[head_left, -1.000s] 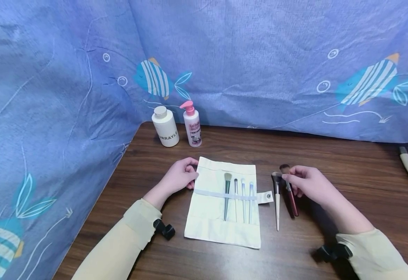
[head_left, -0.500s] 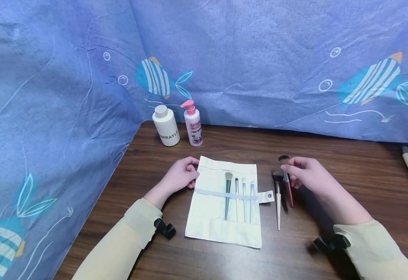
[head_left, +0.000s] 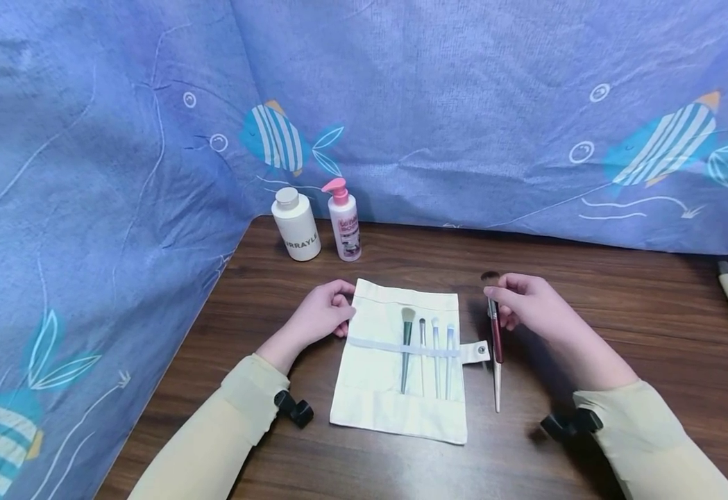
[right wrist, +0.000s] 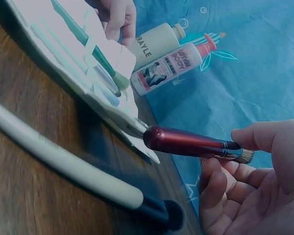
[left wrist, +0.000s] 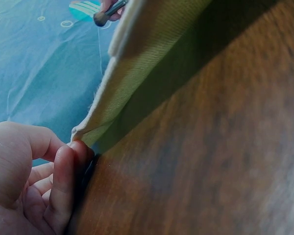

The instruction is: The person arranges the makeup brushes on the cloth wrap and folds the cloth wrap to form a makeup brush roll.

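Right hand [head_left: 529,302] had the red brush [right wrist: 186,142], pinched near the metal neck between thumb and fingers, handle hanging free, over the pale brush [head_left: 497,392]! Probably light and stiff, that handle perhaps slippery, the bristles soft, so the neck looked the place to hold. Left hand [head_left: 323,310] pinched the edge of the cloth pouch [head_left: 364,406], floppy by its looks, just beside it.

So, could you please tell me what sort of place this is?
Probably a makeshift tabletop corner curtained off indoors; the room itself is hidden. A blue fish-print cloth hangs behind and left of a dark wooden table, which bears a cream brush pouch and a pump bottle.
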Available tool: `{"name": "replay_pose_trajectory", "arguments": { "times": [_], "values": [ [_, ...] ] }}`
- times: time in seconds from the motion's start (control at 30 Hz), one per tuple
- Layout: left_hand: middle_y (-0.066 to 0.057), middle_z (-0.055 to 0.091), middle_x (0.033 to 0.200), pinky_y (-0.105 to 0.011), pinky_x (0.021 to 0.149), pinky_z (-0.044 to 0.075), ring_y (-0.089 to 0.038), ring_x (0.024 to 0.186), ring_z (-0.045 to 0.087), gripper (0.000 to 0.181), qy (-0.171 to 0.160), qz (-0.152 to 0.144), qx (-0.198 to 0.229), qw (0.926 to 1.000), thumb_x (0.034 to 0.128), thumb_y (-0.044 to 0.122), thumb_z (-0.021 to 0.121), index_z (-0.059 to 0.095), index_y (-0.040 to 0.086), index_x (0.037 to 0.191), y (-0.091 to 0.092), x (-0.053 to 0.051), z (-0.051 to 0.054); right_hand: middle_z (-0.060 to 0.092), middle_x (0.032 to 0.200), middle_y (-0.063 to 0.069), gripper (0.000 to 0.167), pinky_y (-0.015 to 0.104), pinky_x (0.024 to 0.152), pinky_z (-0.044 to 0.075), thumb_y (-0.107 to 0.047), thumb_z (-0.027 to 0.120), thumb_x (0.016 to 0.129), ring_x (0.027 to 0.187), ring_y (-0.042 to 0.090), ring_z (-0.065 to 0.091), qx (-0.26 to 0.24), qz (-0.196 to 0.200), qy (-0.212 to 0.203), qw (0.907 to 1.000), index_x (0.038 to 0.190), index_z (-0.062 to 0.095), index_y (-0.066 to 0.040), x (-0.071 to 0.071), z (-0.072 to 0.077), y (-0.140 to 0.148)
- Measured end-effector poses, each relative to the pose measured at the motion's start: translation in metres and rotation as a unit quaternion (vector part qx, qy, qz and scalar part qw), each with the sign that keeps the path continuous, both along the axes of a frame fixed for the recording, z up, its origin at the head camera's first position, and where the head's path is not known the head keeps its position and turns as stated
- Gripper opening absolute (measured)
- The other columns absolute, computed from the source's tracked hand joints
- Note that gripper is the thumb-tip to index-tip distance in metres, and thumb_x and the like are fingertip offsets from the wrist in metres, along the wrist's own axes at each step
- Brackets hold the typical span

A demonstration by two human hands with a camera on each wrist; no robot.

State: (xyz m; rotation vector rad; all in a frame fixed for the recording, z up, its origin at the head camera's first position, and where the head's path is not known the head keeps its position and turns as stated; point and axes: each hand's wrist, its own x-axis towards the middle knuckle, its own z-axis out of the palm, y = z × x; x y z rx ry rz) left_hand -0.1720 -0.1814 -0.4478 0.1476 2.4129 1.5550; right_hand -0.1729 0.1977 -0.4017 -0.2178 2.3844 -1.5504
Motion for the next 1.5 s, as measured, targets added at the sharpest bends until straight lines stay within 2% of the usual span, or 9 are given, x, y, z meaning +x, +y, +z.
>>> {"name": "replay_pose_trajectory", "arguments": {
  "times": [0.23,0.6,0.87,1.03,1.23,1.5],
  "values": [
    [-0.008,0.063,0.071,-0.031,0.053,0.058,-0.019,0.051,0.063,0.044,0.001,-0.001,-0.004,1.0,0.0899,0.0,0.06,0.058,0.003,0.134,-0.001,0.0,0.0,0.048,0.065,-0.003,0.025,0.029,0.058,0.056,-0.018,0.06,0.102,0.057,0.012,0.056,-0.036,-0.009,-0.016,0.9992,0.088,0.054,0.001,-0.001,0.001,-0.012],
    [-0.008,0.063,0.07,-0.031,0.054,0.058,-0.018,0.052,0.063,0.041,0.001,-0.003,0.002,1.0,0.0904,0.0,0.06,0.059,0.003,0.131,-0.001,-0.001,-0.001,0.048,0.065,-0.003,0.025,0.029,0.058,0.055,-0.02,0.061,0.102,0.057,0.013,0.055,-0.034,-0.011,-0.023,0.9991,0.09,0.054,0.0,-0.005,0.005,-0.02],
    [-0.007,0.063,0.07,-0.03,0.054,0.058,-0.017,0.052,0.063,0.041,0.003,-0.003,-0.001,1.0,0.0903,-0.001,0.06,0.059,0.003,0.131,0.0,-0.001,-0.002,0.053,0.067,0.0,0.025,0.029,0.059,0.057,-0.02,0.063,0.101,0.06,0.012,0.057,-0.029,-0.008,-0.015,0.9994,0.097,0.054,0.003,-0.009,0.004,-0.028],
    [-0.007,0.064,0.07,-0.03,0.054,0.058,-0.017,0.052,0.063,0.041,0.002,-0.004,-0.002,1.0,0.0902,-0.001,0.06,0.059,0.003,0.131,-0.001,0.0,-0.002,0.058,0.068,0.002,0.027,0.029,0.059,0.058,-0.019,0.065,0.101,0.061,0.012,0.061,-0.036,-0.003,-0.011,0.9993,0.093,0.051,0.002,-0.011,0.002,-0.034],
    [-0.008,0.064,0.071,-0.03,0.054,0.058,-0.018,0.052,0.063,0.042,0.001,-0.003,-0.001,1.0,0.09,-0.001,0.06,0.059,0.003,0.132,-0.001,0.0,0.0,0.057,0.067,0.003,0.028,0.029,0.06,0.058,-0.019,0.064,0.101,0.06,0.012,0.059,-0.036,0.006,-0.003,0.9993,0.088,0.051,0.002,-0.012,0.001,-0.037],
    [-0.008,0.064,0.071,-0.03,0.054,0.058,-0.018,0.052,0.063,0.041,-0.005,-0.002,0.003,1.0,0.0906,0.0,0.061,0.059,0.003,0.132,0.0,0.001,0.0,0.054,0.065,0.002,0.027,0.032,0.062,0.06,-0.019,0.064,0.101,0.061,0.015,0.061,-0.049,0.006,-0.021,0.9986,0.089,0.052,0.001,-0.015,0.001,-0.044]
  ]
}}
